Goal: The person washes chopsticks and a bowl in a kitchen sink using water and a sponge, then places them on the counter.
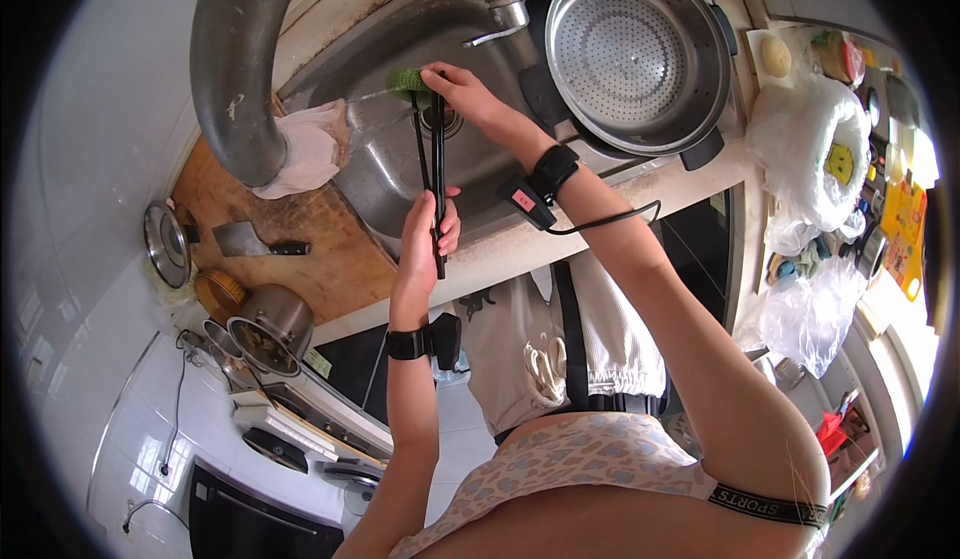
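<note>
My left hand [429, 236] grips black chopsticks [439, 146] near their lower ends, over the front edge of the stainless steel sink [375, 206]. One chopstick splays away from the others towards the far end. At that far end my right hand [466, 93] holds a green mesh scrubber [405, 82], which touches the chopstick tips. The scrubber is partly hidden behind my right fingers. Both hands are above the basin, with the drain [450, 122] below the chopsticks. The tap [504, 3] stands behind my right hand.
A pot with a perforated steamer insert [630, 63] stands right of the sink. To the left, a cleaver [244, 238] lies on a wooden board [345, 266], near a steel pot [281, 319]. A thick metal pipe [232, 71] hangs overhead at left. Plastic bags [802, 154] crowd the right counter.
</note>
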Demonstrator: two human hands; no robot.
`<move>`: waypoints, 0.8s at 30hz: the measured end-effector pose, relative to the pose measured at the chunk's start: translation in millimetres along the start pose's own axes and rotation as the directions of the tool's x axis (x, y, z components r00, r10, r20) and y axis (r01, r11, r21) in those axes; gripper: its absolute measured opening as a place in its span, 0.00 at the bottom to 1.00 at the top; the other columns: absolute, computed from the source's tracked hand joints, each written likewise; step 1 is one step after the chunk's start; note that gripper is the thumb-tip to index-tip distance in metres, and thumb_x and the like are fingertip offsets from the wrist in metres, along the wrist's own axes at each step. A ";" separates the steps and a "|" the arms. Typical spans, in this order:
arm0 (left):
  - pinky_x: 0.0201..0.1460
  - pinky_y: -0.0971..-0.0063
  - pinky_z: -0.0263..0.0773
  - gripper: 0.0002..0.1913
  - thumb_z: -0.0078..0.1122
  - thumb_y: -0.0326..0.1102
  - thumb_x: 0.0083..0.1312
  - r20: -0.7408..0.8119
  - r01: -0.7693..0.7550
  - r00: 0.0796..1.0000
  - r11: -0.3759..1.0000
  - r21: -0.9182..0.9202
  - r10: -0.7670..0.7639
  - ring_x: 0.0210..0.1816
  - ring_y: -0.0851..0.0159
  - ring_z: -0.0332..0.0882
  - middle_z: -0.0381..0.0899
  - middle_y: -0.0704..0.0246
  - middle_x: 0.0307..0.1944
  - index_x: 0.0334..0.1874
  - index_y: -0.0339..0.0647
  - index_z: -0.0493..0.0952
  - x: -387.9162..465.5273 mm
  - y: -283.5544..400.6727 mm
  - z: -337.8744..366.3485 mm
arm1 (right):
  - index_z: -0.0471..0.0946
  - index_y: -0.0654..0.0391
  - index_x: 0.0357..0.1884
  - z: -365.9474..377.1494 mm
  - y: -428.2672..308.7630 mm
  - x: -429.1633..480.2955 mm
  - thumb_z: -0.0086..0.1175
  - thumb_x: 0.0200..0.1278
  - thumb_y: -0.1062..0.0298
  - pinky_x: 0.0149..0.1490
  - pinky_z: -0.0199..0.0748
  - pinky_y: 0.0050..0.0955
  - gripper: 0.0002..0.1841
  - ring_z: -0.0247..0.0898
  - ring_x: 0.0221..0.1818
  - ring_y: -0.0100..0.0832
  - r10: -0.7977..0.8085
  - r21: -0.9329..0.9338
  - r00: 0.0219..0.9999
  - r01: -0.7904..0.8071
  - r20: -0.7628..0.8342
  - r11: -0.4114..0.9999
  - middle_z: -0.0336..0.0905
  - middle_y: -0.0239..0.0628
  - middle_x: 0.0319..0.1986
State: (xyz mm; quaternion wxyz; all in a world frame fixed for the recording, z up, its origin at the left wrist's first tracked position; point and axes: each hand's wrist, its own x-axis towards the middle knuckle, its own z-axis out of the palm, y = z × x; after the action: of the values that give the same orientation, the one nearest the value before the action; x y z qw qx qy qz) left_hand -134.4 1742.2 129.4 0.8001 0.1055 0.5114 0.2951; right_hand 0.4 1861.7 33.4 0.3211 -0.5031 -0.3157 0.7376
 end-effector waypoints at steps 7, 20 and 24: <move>0.15 0.88 0.47 0.14 0.34 0.41 0.69 -0.025 -0.006 1.000 1.000 0.003 0.006 0.15 0.81 0.51 0.55 0.77 0.18 0.42 0.36 0.65 1.4 -11.4 0.5 | 0.68 0.53 0.50 -7.6 -5.3 2.3 0.41 0.63 0.50 0.46 0.61 0.22 0.20 0.62 0.43 0.21 0.053 0.009 0.998 -0.053 -0.020 0.999 0.70 0.28 0.39; 0.17 0.88 0.49 0.11 0.36 0.39 0.69 -0.061 -0.003 0.998 0.996 0.092 0.009 0.15 0.81 0.53 0.58 0.77 0.18 0.41 0.38 0.66 4.0 -0.2 0.1 | 0.64 0.53 0.57 -1.8 -15.6 3.1 0.42 0.62 0.49 0.48 0.61 0.25 0.25 0.63 0.46 0.24 0.098 0.153 0.994 -0.091 -0.040 0.984 0.70 0.30 0.44; 0.17 0.88 0.49 0.11 0.36 0.39 0.69 -0.062 0.008 0.998 0.995 0.098 -0.002 0.15 0.81 0.53 0.58 0.77 0.18 0.41 0.38 0.66 0.9 -3.1 2.5 | 0.64 0.55 0.57 -6.1 -14.1 9.5 0.41 0.62 0.49 0.50 0.61 0.27 0.26 0.62 0.47 0.25 0.105 0.151 0.994 -0.100 -0.025 0.983 0.69 0.31 0.45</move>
State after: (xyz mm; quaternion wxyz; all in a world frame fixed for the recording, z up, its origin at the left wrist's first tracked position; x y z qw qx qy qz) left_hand -130.8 1740.5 128.5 0.7785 0.1342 0.5501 0.2707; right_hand 5.6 1878.4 37.6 0.3248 -0.5051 -0.2279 0.7664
